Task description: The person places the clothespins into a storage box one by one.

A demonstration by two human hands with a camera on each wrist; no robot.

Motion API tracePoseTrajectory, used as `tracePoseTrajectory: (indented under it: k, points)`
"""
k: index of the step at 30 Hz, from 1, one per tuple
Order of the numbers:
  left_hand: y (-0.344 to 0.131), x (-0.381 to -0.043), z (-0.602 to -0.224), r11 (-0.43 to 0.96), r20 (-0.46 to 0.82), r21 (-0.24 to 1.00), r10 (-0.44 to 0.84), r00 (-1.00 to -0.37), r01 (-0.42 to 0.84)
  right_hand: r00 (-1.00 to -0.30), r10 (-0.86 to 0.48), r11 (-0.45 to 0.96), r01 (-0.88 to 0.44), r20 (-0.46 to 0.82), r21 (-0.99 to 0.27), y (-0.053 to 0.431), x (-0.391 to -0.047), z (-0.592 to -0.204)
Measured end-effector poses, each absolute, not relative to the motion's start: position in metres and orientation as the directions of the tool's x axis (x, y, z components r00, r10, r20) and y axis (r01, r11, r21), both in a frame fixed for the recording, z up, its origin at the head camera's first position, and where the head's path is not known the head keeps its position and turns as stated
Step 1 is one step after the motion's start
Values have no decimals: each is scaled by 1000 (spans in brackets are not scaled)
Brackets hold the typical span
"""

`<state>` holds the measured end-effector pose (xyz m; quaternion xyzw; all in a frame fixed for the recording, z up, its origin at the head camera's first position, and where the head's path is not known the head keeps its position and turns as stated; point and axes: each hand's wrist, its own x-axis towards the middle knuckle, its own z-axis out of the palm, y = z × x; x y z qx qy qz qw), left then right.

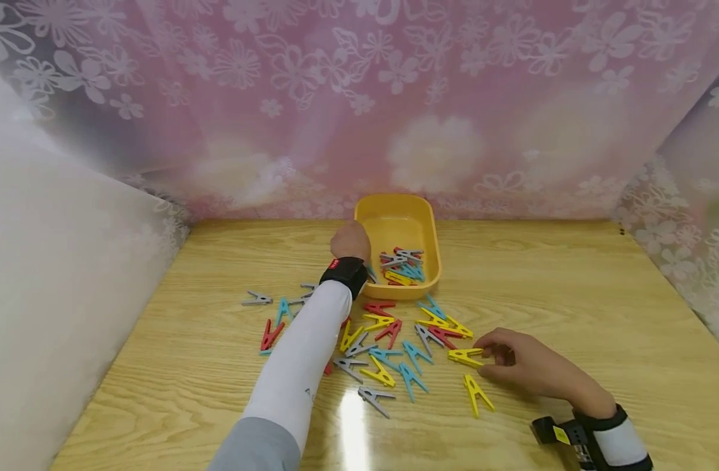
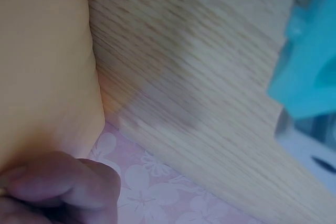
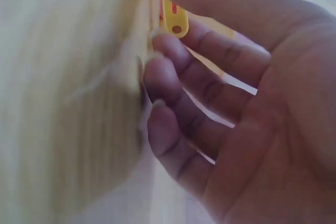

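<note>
At the left rim of a yellow plastic basin (image 1: 437, 242), my left hand (image 1: 350, 240) grips the edge with curled fingers. The left wrist view shows those fingers (image 2: 68, 184) against the basin's outer wall (image 2: 44, 66). My right hand (image 1: 530, 366) pinches the handle end of a yellow clothespin (image 1: 464, 356) between thumb and index finger, low over the table. In the right wrist view the clothespin's end (image 3: 176, 17) shows between them, while the other fingers curl loosely. Another yellow clothespin (image 1: 477, 394) lies just in front of this hand.
Red, blue, grey and yellow clothespins lie scattered on the wooden table (image 1: 542, 275), mostly in front of the basin. A pile of mixed clothespins (image 1: 403, 265) sits in the basin's near end. A flowered cloth (image 1: 483, 131) hangs behind the table.
</note>
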<state>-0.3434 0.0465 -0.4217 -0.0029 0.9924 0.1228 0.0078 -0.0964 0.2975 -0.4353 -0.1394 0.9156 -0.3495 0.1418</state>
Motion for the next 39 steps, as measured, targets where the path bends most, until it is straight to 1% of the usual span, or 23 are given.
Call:
tracePoseTrajectory:
  k: [3, 6, 10, 13, 15, 19, 24, 29, 34, 39]
  points:
    - [47, -343, -423, 968, -12, 251, 0, -1000, -2, -928, -340, 696, -139, -153, -705, 302, -98, -431]
    - [46, -345, -424, 966, -14, 259, -1, -1000, -4, -944, -314, 681, -149, -102, -717, 300, -104, -424]
    - [46, -345, -423, 963, -10, 268, -9, -1000, -12, -971, -239, 690, -185, 21, -700, 292, -125, -420]
    - [47, -344, -422, 965, -11, 261, -13, -1000, -16, -974, -194, 701, -224, 121, -678, 286, -146, -419]
    - [47, -343, -422, 966, -15, 257, -11, -1000, -15, -971, -174, 707, -241, 166, -665, 280, -158, -418]
    - [47, -341, -421, 967, -25, 255, -3, -1000, -9, -966, -159, 703, -255, 203, -664, 263, -180, -413]
    - [46, -341, -417, 973, -49, 231, -8, -999, -19, -957, -199, 680, -289, 210, -673, 239, -202, -407]
    - [50, -338, -417, 974, -52, 227, 11, -999, -1, -960, -196, 696, -281, 202, -661, 236, -204, -407]
    - [48, -339, -417, 978, -52, 208, 7, -999, -4, -952, -162, 729, -294, 261, -618, 244, -193, -410]
    - [45, -342, -419, 975, -28, 224, -1, -1000, -7, -957, -156, 740, -278, 246, -613, 256, -180, -417]
